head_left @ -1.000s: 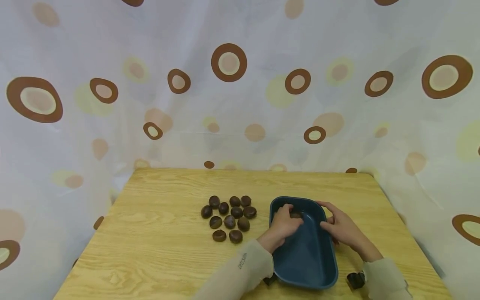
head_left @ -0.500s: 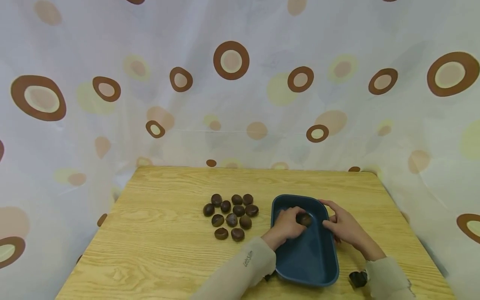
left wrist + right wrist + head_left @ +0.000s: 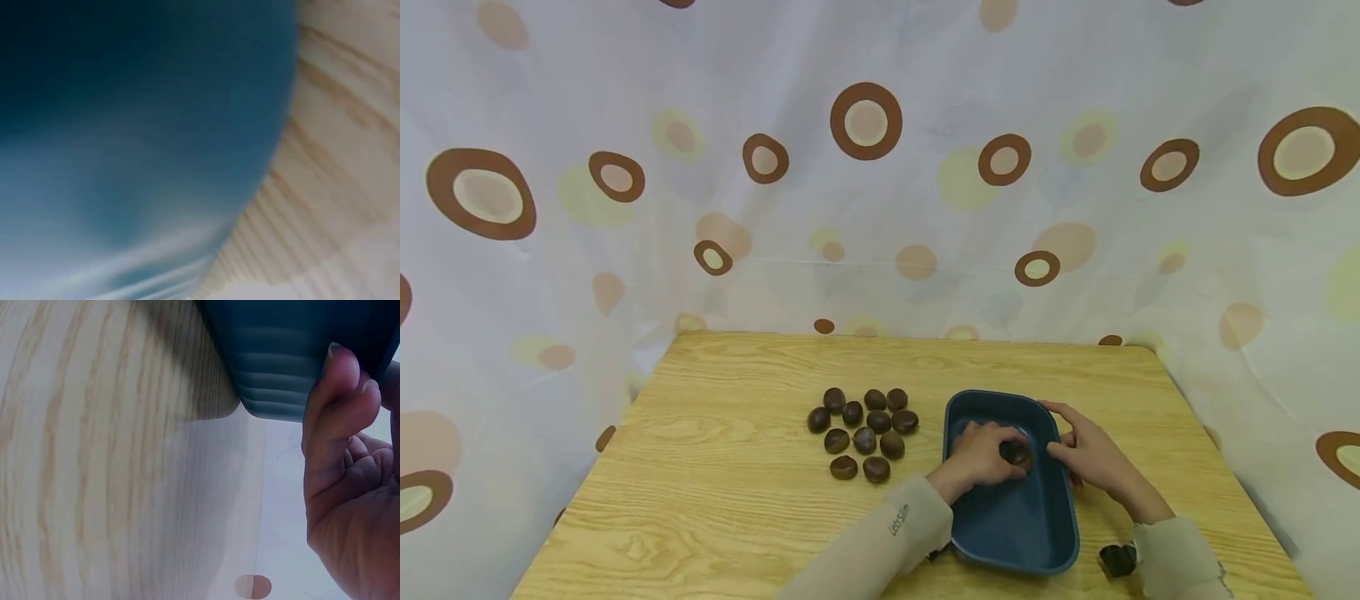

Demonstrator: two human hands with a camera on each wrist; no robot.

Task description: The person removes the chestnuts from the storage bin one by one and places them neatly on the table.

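Deep inside a dark blue plastic tray (image 3: 1011, 533), my left hand (image 3: 977, 454) pinches a brown chestnut (image 3: 1018, 455) between thumb and forefinger, close over the tray's floor. The other fingers of that hand partly hide the far end of the tray. My right hand (image 3: 1092, 454) holds the tray's right wall, thumb at the rim and forefinger stretched to the far corner. In the right wrist view, curled fingertips (image 3: 350, 375) of that hand meet the tray's ribbed outer wall (image 3: 275, 381). The left wrist view shows only the tray's blurred side (image 3: 156, 125), no hand.
Left of the tray, several loose chestnuts (image 3: 865, 440) lie in a cluster on the wooden table (image 3: 737, 500). A black device (image 3: 1117, 560) sits at the right sleeve's cuff. A curtain with brown ring patterns (image 3: 880, 208) hangs behind the table's far edge.
My left thumb and forefinger have closed around the chestnut, and the hand has shifted with it slightly right and nearer within the tray. My right hand keeps its hold on the wall.
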